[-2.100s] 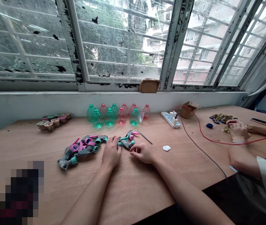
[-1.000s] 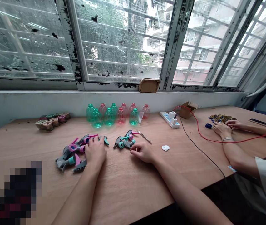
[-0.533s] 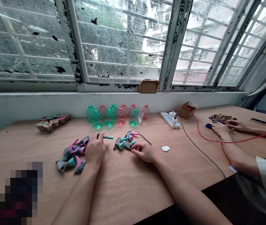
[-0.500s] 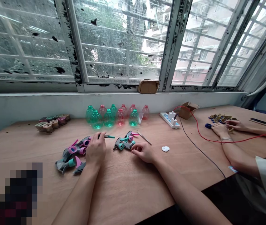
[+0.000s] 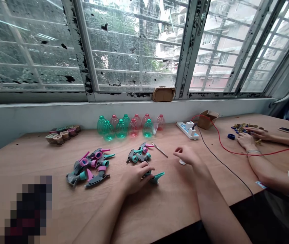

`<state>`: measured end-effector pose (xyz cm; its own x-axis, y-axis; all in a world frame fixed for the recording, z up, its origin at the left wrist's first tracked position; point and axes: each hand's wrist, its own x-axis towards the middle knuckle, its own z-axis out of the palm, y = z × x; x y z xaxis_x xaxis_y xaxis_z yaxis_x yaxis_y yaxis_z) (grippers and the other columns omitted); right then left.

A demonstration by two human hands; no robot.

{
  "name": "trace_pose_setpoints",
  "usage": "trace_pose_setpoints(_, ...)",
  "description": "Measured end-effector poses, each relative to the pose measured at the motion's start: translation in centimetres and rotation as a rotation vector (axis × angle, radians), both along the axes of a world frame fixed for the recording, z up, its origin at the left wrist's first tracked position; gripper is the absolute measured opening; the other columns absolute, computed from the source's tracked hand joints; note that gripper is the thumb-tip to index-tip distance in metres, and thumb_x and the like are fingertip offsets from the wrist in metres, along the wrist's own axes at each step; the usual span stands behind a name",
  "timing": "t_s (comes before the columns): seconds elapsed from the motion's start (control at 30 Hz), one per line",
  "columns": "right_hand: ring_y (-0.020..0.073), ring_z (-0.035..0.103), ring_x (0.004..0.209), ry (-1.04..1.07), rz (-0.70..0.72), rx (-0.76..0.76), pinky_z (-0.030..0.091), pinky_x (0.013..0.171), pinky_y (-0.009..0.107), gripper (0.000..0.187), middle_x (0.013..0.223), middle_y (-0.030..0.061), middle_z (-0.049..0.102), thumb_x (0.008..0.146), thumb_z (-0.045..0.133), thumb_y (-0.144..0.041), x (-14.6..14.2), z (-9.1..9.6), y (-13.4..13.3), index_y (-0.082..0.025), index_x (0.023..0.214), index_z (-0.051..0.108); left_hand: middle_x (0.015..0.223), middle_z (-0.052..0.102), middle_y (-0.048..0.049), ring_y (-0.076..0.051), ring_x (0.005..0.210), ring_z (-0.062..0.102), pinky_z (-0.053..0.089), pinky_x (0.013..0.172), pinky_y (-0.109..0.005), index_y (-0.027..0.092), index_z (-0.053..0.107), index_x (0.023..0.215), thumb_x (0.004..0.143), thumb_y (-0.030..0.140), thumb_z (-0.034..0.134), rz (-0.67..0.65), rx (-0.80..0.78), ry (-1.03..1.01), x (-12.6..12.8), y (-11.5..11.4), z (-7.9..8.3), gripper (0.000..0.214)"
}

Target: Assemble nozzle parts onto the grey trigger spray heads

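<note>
My left hand [image 5: 137, 176] is closed around a grey and teal trigger spray head [image 5: 157, 177], low over the table; the fingers hide part of it. With fingertips pinched together, my right hand [image 5: 188, 156] is just above a white disc [image 5: 182, 162]; whether anything is between those fingers I cannot make out. Several grey spray heads with pink or teal parts lie in a left pile [image 5: 97, 181]. Beyond my left hand is a smaller group of spray heads [image 5: 142, 157], with a thin metal rod [image 5: 160, 150] beside it.
Green bottles [image 5: 121, 129] and pink bottles [image 5: 133, 128] stand near the wall. A power strip [image 5: 188, 131] has red and dark cables crossing the table's right side. Small pots [image 5: 58, 138] sit at back left, a cardboard box [image 5: 207, 120] at back right. A co-worker's hands [image 5: 247, 139] handle small brass-coloured parts.
My left hand has moved right from the left pile, bringing a spray head with it. My right hand has left the smaller group and moved right to the white disc.
</note>
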<state>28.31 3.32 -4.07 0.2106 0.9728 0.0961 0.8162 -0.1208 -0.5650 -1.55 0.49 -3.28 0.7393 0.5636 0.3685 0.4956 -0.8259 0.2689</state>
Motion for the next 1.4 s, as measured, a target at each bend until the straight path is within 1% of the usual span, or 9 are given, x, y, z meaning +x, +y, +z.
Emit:
trace_pose_setpoints(0.07, 0.0165, 0.062, 0.065, 0.029, -0.098, -0.084, 0.04, 0.052, 0.022, 0.028, 0.078, 0.0082, 0.071, 0.069, 0.069, -0.036, 2.5, -0.3, -0.1, -0.015, 0.087, 0.073, 0.114, 0.062, -0.0025, -0.017, 0.097, 0.062, 0.047, 0.08, -0.026, 0.028, 0.06, 0.114, 0.094, 0.033, 0.043, -0.006, -0.05, -0.002, 0.1, -0.1, 0.1, 0.027)
trace_pose_setpoints(0.13, 0.0164, 0.063, 0.065, 0.112, -0.089, -0.186, 0.041, 0.051, 0.022, 0.031, 0.079, 0.0082, 0.072, 0.063, 0.074, -0.032, 3.7, -0.8, -0.2, -0.015, 0.088, 0.073, 0.116, 0.061, -0.0022, -0.017, 0.097, 0.061, 0.047, 0.08, -0.026, 0.028, 0.06, 0.114, 0.094, 0.033, 0.042, 0.018, -0.082, -0.005, 0.1, 0.0, 0.0, 0.027)
trace_pose_setpoints(0.27, 0.0138, 0.06, 0.059, 0.224, -0.027, -0.312, 0.04, 0.048, 0.02, 0.028, 0.075, 0.0066, 0.071, 0.055, 0.078, -0.022, 3.7, -1.4, -0.2, -0.013, 0.081, 0.074, 0.114, 0.061, -0.0027, -0.018, 0.096, 0.061, 0.047, 0.081, -0.027, 0.027, 0.06, 0.112, 0.093, 0.035, 0.043, 0.037, -0.117, 0.009, 0.0, 0.2, -0.2, 0.027)
trace_pose_setpoints(0.77, 0.0113, 0.052, 0.047, 0.183, -0.043, -0.275, 0.033, 0.042, 0.02, 0.014, 0.054, 0.0028, 0.064, 0.053, 0.074, -0.016, 3.2, -1.4, -0.1, -0.014, 0.067, 0.073, 0.113, 0.062, -0.0049, -0.018, 0.095, 0.06, 0.047, 0.082, -0.028, 0.026, 0.063, 0.112, 0.089, 0.035, 0.051, 0.013, -0.196, -0.065, -0.1, 0.4, -0.6, 0.027)
trace_pose_setpoints(0.97, 0.0109, 0.054, 0.054, 0.281, 0.072, -0.247, 0.037, 0.046, 0.019, 0.009, 0.06, 0.0035, 0.064, 0.059, 0.072, -0.019, 2.7, -0.6, -0.9, -0.012, 0.062, 0.068, 0.11, 0.064, -0.0049, -0.019, 0.097, 0.059, 0.047, 0.083, -0.029, 0.025, 0.063, 0.115, 0.083, 0.03, 0.061, 0.0, -0.315, -0.14, -0.3, 0.5, -0.6, 0.032)
trace_pose_setpoints(1.1, 0.011, 0.051, 0.053, 0.402, 0.173, -0.164, 0.037, 0.045, 0.021, 0.024, 0.06, 0.0031, 0.063, 0.063, 0.074, -0.035, 1.1, 1.0, -1.7, -0.013, 0.07, 0.068, 0.11, 0.066, -0.0046, -0.018, 0.092, 0.061, 0.048, 0.079, -0.028, 0.026, 0.058, 0.123, 0.08, 0.025, 0.062, -0.004, -0.425, -0.167, -0.5, 0.3, -0.4, 0.043)
trace_pose_setpoints(1.2, 0.0095, 0.048, 0.053, 0.519, 0.359, -0.047, 0.036, 0.045, 0.02, 0.035, 0.066, 0.0035, 0.063, 0.064, 0.074, -0.044, -1.7, 2.1, -1.8, -0.013, 0.078, 0.07, 0.103, 0.069, -0.0018, -0.015, 0.084, 0.063, 0.048, 0.077, -0.027, 0.025, 0.049, 0.13, 0.076, 0.021, 0.065, 0.011, -0.562, -0.213, -0.4, 0.3, -0.3, 0.057)
trace_pose_setpoints(1.27, 0.0085, 0.046, 0.051, 0.63, 0.476, 0.005, 0.034, 0.043, 0.02, 0.037, 0.063, 0.0023, 0.061, 0.062, 0.077, -0.046, -4.2, 2.3, -1.7, -0.012, 0.078, 0.07, 0.098, 0.07, -0.0007, -0.015, 0.084, 0.063, 0.048, 0.076, -0.026, 0.023, 0.054, 0.123, 0.073, 0.019, 0.067, 0.021, -0.596, -0.242, -0.2, 0.4, -0.3, 0.052)
trace_pose_setpoints(1.4, 0.0102, 0.052, 0.057, 0.786, 0.657, 0.034, 0.039, 0.049, 0.021, 0.032, 0.066, 0.0013, 0.063, 0.061, 0.081, -0.04, -8.4, 2.0, -1.5, -0.014, 0.074, 0.069, 0.084, 0.068, 0.0003, -0.016, 0.075, 0.061, 0.046, 0.068, -0.025, 0.018, 0.066, 0.094, 0.069, 0.024, 0.07, 0.08, -0.506, -0.24, 0.3, 0.6, -0.6, 0.026)
